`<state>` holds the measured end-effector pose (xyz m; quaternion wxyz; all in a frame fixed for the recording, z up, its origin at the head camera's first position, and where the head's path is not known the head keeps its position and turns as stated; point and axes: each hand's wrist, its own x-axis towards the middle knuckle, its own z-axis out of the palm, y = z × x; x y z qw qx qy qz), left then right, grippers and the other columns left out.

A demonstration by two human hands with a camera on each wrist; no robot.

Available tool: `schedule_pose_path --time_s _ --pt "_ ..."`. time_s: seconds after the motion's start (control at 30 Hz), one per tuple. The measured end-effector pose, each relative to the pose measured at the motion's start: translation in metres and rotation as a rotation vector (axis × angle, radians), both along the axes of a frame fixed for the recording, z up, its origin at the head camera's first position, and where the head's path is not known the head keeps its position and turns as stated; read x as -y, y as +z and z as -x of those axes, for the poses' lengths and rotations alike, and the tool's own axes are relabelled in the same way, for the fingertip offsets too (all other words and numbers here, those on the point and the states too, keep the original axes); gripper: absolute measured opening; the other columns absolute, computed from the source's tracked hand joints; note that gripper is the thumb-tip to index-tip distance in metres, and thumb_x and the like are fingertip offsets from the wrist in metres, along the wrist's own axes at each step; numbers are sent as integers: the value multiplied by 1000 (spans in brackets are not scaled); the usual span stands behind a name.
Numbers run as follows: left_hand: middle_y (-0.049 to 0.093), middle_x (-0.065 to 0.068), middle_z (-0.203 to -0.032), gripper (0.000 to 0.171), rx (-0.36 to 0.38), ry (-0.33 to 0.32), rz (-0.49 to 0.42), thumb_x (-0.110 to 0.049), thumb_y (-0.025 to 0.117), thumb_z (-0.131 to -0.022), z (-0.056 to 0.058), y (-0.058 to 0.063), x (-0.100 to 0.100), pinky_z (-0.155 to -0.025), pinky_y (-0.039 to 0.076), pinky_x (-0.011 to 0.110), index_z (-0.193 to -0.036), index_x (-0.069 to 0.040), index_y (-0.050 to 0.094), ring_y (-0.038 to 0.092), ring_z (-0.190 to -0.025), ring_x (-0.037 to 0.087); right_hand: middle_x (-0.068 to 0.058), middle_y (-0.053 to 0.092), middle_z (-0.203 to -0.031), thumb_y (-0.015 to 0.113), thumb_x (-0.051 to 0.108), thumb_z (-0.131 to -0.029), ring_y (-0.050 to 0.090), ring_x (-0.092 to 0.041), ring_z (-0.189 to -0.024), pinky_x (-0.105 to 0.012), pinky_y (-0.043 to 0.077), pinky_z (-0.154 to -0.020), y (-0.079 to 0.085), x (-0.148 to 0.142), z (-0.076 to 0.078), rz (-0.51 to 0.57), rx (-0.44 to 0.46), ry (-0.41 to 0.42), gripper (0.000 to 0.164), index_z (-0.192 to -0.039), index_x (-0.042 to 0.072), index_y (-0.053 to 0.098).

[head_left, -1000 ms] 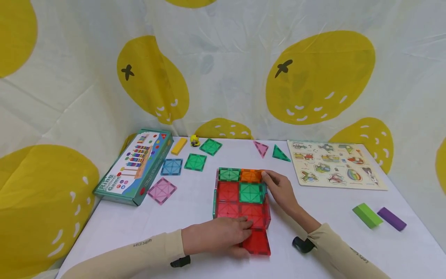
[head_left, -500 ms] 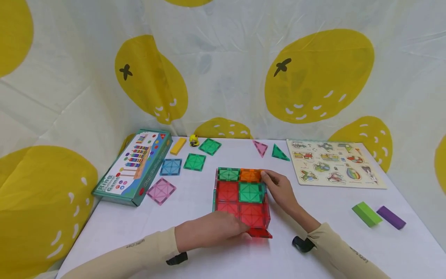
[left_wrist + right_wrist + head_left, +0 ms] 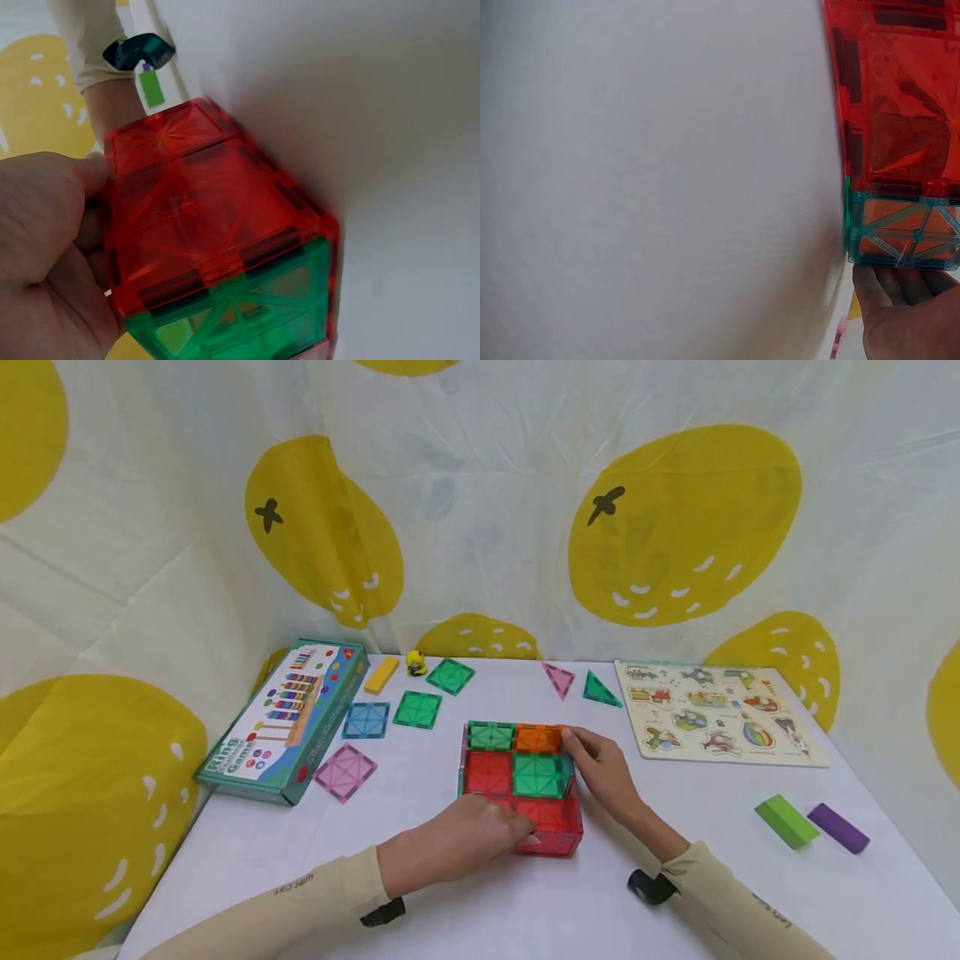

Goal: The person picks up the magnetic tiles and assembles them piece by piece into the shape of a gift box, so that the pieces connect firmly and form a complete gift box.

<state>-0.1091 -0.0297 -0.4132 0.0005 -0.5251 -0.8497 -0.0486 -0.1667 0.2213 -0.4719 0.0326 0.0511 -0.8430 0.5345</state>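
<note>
An open-topped box of see-through magnetic tiles [image 3: 489,772] stands on the table, with red and green square tiles in its floor. My left hand [image 3: 465,839] grips the top edge of the red square tile [image 3: 551,845] at its near side; in the left wrist view the left hand [image 3: 45,247] has its fingers behind the red face. My right hand [image 3: 603,768] touches the far right corner, by the orange tile [image 3: 538,739]. From the right wrist view, the right hand's fingers [image 3: 889,281] lie nearly straight against the end of the blue-green side tile [image 3: 907,232].
Loose tiles lie beyond the box: blue [image 3: 366,720], green [image 3: 417,709], pink [image 3: 345,772] and triangles [image 3: 600,689]. A game box [image 3: 288,718] is at left, a wooden puzzle board [image 3: 720,714] at right. Green [image 3: 786,821] and purple blocks [image 3: 838,827] lie nearer on the right.
The front red tile lay flat on the table, then tilted up, and now stands upright against the box's near side. My left hand rose with it; the right hand has stayed put.
</note>
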Motion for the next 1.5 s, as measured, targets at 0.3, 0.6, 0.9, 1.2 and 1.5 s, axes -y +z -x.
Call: schedule_pose_path --time_s 0.3,0.6,0.9,1.2,1.5 --pt "74 -10 -85 15 98 -11 -109 -29 75 -101 4 -9 4 -73 48 6 -110 -17 75 68 -75 -1 -19 70 -123 47 36 -115 60 -34 -118 -41 50 -107 4 -1 0 17 34 5 50 -141 -2 64" --pt "77 -7 -113 28 216 -30 -297 -28 68 -106 14 -1 20 -95 50 15 -130 -15 75 68 -102 1 -21 66 -116 49 38 -114 53 -30 -106 -28 45 -83 5 2 -1 49 61 -20 50 -139 -2 66" --pt "73 2 -128 32 69 293 -547 -18 72 -103 31 17 86 -100 55 40 -133 -10 71 66 -121 19 -20 67 -129 50 37 -114 57 -33 -116 -21 49 -91 4 -1 -3 73 53 -11 50 -142 -2 64" --pt "66 20 -137 46 -14 612 -382 -18 79 -97 43 -3 150 -104 51 57 -136 4 66 61 -128 40 -21 64 -134 48 36 -115 56 -34 -125 -16 47 -94 5 -2 -2 87 78 5 52 -146 -3 60" --pt "54 38 -141 64 62 770 -248 -19 80 -95 47 -17 166 -106 44 66 -140 18 54 52 -130 56 -22 58 -146 47 39 -115 53 -35 -137 -36 48 -109 5 -2 0 142 119 10 57 -149 -6 56"
